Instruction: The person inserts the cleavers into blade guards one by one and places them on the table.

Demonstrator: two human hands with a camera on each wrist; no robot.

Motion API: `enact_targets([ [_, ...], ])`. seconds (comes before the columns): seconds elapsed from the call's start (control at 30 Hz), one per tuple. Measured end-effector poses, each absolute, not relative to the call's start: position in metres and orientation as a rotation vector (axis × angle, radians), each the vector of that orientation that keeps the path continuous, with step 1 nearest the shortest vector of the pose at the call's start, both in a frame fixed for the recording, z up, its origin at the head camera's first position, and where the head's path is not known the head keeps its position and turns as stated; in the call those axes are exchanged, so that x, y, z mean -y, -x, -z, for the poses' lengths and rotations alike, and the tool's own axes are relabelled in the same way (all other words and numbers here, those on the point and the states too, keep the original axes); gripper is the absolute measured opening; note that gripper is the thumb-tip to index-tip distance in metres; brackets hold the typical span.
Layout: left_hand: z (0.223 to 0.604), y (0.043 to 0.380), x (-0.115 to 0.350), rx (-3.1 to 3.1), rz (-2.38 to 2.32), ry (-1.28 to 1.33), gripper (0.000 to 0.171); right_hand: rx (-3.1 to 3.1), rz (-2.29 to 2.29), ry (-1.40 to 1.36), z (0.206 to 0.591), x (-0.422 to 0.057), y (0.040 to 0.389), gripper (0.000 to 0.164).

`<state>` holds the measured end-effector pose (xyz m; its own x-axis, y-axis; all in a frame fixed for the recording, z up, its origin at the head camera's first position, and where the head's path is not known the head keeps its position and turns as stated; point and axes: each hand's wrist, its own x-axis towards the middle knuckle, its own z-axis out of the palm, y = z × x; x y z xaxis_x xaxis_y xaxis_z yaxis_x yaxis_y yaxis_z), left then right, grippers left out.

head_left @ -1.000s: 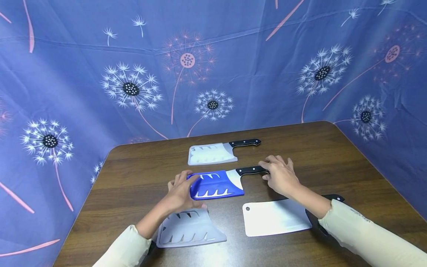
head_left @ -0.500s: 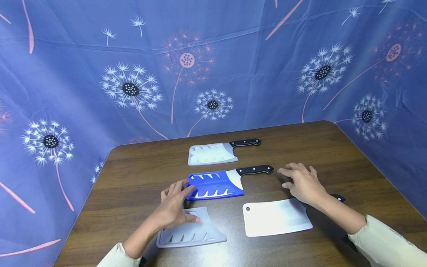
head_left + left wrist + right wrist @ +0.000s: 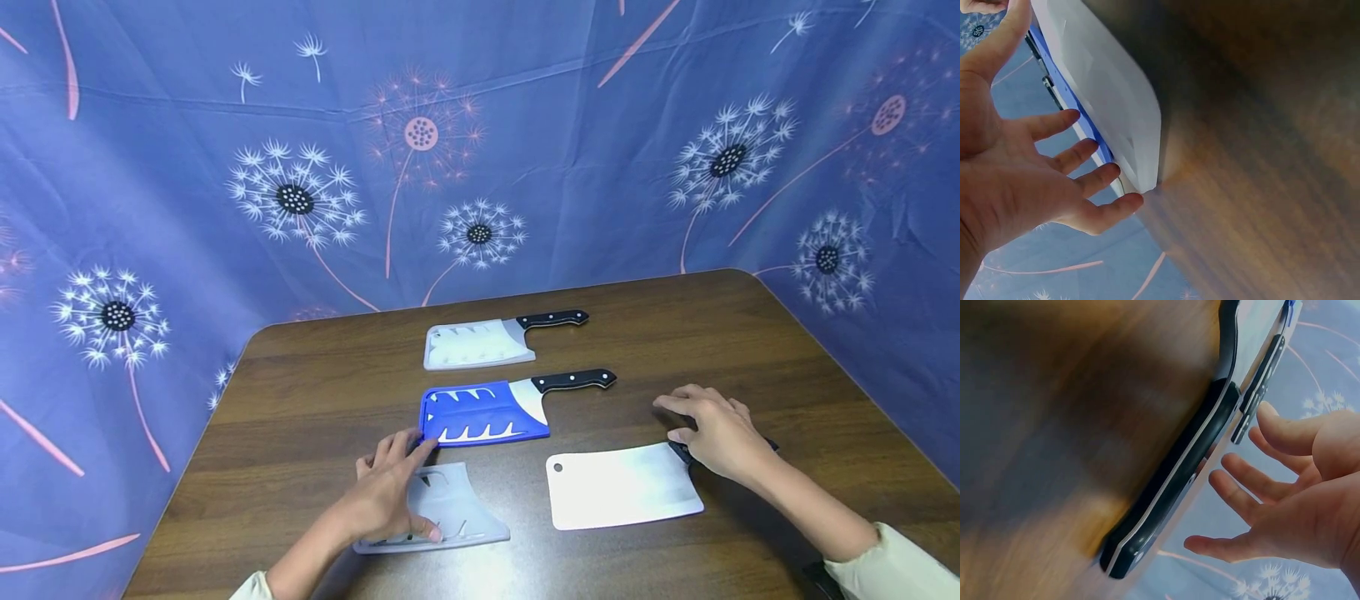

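Observation:
My left hand [image 3: 382,496] hovers over a pale grey blade cover [image 3: 453,500] at the near left, thumb and fingers spread. In the left wrist view, the fingers [image 3: 1094,178] reach along the cover's edge without curling round it. At the near right a cleaver lies with its bare blade [image 3: 622,490] pointing left. My right hand [image 3: 720,433] is over its black handle [image 3: 1175,475], hiding most of it in the head view. The right wrist view shows the fingers relaxed and apart from the handle, holding nothing.
A cleaver in a blue blade cover [image 3: 483,417] lies mid-table, its black handle [image 3: 573,380] to the right. Behind it is another cleaver in a whitish cover [image 3: 476,346]. A blue dandelion-print cloth [image 3: 570,167] hangs behind the wooden table [image 3: 315,375].
The right hand has left the blue-covered cleaver's handle and moved right and nearer, over the bare cleaver's handle. The left hand has drawn back from the blue cover to the grey one.

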<state>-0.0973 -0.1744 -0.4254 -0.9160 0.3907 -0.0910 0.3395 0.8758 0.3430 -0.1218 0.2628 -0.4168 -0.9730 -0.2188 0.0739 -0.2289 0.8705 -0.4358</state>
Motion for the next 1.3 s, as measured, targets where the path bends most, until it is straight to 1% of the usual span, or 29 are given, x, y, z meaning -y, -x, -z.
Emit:
enact_targets([
  [0.1,0.426,0.095,0.174,-2.888,-0.479,-0.57,0.118,3.026,-0.714,-0.346,0.417,-0.268,0.119,0.047],
  [0.33,0.425,0.089,0.173,-2.891,-0.473,-0.572,0.123,3.063,-0.703,-0.332,0.419,-0.277,0.113,0.054],
  [0.73,0.429,0.074,0.173,-2.839,-0.5,-0.516,0.128,3.116,-0.693,-0.327,0.427,-0.292,0.104,0.062],
  [0.93,0.431,0.07,0.175,-2.851,-0.523,-0.477,0.128,3.117,-0.667,-0.324,0.432,-0.294,0.101,0.058],
  [1.13,0.432,0.069,0.176,-2.868,-0.54,-0.454,0.122,3.075,-0.557,-0.361,0.435,-0.293,0.1,0.053],
  [1.3,0.432,0.069,0.175,-2.88,-0.54,-0.464,0.118,3.01,-0.473,-0.398,0.439,-0.294,0.099,0.045],
])
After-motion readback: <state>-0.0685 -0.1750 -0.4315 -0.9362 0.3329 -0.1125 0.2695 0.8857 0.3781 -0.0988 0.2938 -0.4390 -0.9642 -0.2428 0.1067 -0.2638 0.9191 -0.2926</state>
